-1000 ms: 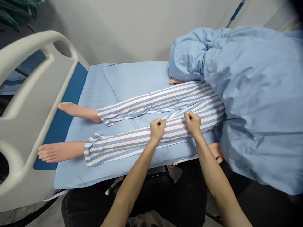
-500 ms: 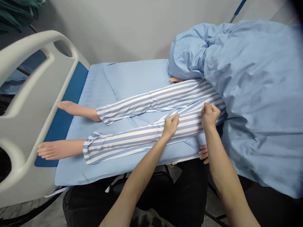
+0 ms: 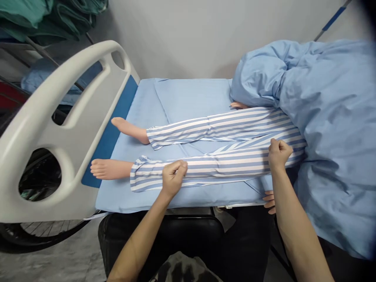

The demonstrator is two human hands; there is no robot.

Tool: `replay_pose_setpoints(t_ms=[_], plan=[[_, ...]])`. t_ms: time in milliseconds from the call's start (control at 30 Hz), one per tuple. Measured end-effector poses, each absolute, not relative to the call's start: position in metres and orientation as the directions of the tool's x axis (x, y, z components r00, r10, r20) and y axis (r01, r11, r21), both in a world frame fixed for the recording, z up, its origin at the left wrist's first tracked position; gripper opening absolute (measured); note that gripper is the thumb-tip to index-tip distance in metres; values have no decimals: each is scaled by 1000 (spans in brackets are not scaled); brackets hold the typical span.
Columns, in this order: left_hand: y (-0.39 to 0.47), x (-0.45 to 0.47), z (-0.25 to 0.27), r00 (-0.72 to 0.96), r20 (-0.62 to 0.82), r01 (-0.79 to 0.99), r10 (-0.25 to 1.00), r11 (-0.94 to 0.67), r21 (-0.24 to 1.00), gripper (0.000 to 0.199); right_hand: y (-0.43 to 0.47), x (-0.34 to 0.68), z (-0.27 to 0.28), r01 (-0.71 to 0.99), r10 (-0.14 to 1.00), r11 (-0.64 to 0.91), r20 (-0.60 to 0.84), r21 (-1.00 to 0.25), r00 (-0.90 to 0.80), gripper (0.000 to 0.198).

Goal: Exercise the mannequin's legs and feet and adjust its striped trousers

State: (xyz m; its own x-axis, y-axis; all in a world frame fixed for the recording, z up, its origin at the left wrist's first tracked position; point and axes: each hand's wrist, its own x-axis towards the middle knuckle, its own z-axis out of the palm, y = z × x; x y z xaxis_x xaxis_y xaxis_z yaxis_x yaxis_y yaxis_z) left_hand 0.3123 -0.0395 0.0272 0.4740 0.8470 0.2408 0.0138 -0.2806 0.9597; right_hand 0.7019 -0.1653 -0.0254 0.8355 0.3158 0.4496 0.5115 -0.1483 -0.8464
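Note:
A manikin lies on its back on the bed, its legs in blue-and-white striped trousers [image 3: 241, 162]. Both its bare feet [image 3: 113, 169] point to the left. My left hand [image 3: 174, 176] is closed in a fist over the near lower leg, between knee and ankle. Over the near upper thigh is my right hand [image 3: 279, 153], also a fist, thumb side up. Nothing shows in either fist. Whether the fists press on the cloth or hover just above it, I cannot tell. The manikin's fingers [image 3: 269, 201] stick out by the bed's near edge.
A bunched blue quilt [image 3: 331, 117] covers the manikin's upper body on the right. The bed's pale footboard [image 3: 70, 121] stands at the left, with a wheel [image 3: 44, 235] below it. Light blue sheet [image 3: 190, 94] covers the mattress. Green cloth [image 3: 64, 19] hangs at the upper left.
My left fist has moved left along the near leg, from around the knee down to the lower leg. My right fist stays over the upper thigh. The view has turned somewhat left.

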Motion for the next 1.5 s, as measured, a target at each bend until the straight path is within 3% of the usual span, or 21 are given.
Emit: replay_pose_setpoints(t_ms=[133, 233, 300, 400, 500, 600, 733, 867, 967, 1133, 1233, 1367, 1500], plan=[[-14, 259, 22, 332, 290, 201, 897, -368, 908, 46, -156, 680, -3, 433, 204, -72, 412, -898, 888, 45], [-4, 243, 13, 311, 352, 245, 883, -433, 868, 45, -139, 628, 26, 276, 153, 175, 302, -945, 941, 42], [3, 237, 4, 317, 354, 223, 880, -432, 874, 44, -122, 576, 40, 220, 259, 305, 304, -926, 917, 41], [16, 231, -15, 272, 244, 214, 931, -306, 928, 44, -91, 491, 47, 136, 489, 346, 302, -928, 818, 46], [27, 224, -31, 303, 134, 248, 944, -214, 945, 43, -60, 416, 45, 21, 675, 332, 254, -943, 693, 49], [31, 220, -35, 363, 107, 224, 926, -198, 954, 43, -31, 362, 37, 15, 818, 264, 232, -965, 526, 50], [32, 221, -27, 223, 30, 17, 974, -34, 999, 40, 1, 323, 4, -166, 927, 115, 46, -979, 372, 53], [37, 227, -20, 81, -15, -174, 997, 29, 984, 40, 13, 314, -26, -418, 925, 46, -120, -907, 361, 53], [38, 233, -21, 97, 11, -144, 995, 3, 990, 40, 8, 322, -19, -394, 923, 80, -81, -916, 377, 50], [33, 240, -34, 207, 120, 136, 971, -150, 979, 46, -10, 360, 6, -105, 890, 161, 98, -981, 446, 50], [29, 241, -37, 188, 176, 176, 966, -209, 962, 49, -19, 382, -3, 17, 878, 139, 132, -990, 460, 53], [24, 249, -27, 150, 181, 99, 972, -197, 975, 45, -25, 392, -20, -17, 904, 155, 135, -988, 407, 57], [16, 273, -21, 239, 209, 82, 948, -234, 969, 46, -34, 397, -8, -38, 878, 201, 163, -979, 450, 56]])
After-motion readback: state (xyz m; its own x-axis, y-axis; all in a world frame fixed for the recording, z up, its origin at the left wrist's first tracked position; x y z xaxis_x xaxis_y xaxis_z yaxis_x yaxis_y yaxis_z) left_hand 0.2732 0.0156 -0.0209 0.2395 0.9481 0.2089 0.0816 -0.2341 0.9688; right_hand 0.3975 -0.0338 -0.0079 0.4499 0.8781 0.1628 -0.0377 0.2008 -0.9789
